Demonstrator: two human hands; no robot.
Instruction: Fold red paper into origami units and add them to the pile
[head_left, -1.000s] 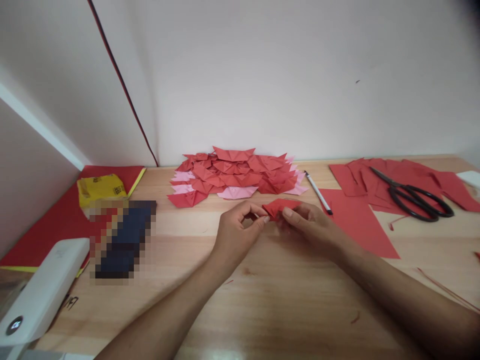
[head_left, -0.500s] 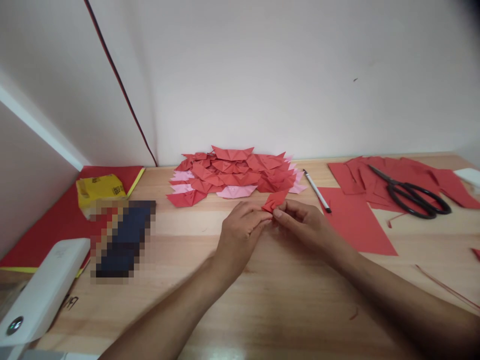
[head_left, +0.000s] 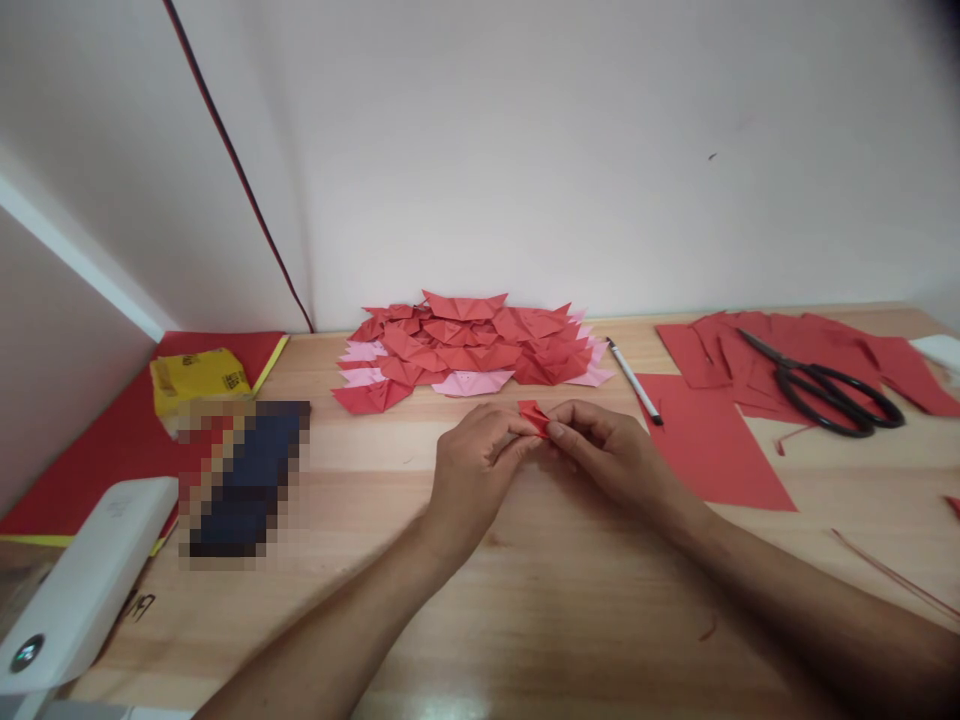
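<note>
Between my two hands is a small piece of folded red paper (head_left: 534, 416), pinched just above the table. My left hand (head_left: 480, 455) grips its left side with thumb and forefinger. At its right side, my right hand (head_left: 604, 445) holds the paper between thumb and curled fingers. The fingertips hide much of the lower folds. Behind the hands lies a heap of folded red and pink paper pieces (head_left: 469, 350) with pointed ends, resting against the wall.
To the right are a white pen (head_left: 634, 382), a red paper sheet (head_left: 716, 445), and black-handled scissors (head_left: 825, 385) on red paper scraps (head_left: 795, 340). At left lie a yellow packet (head_left: 199, 382), a pixelated dark object (head_left: 251, 480) and a white power bank (head_left: 94, 580).
The folded paper has been turned and its raised upper tip no longer sticks up between the hands. My left hand has shifted slightly left; both hands keep their pinch.
</note>
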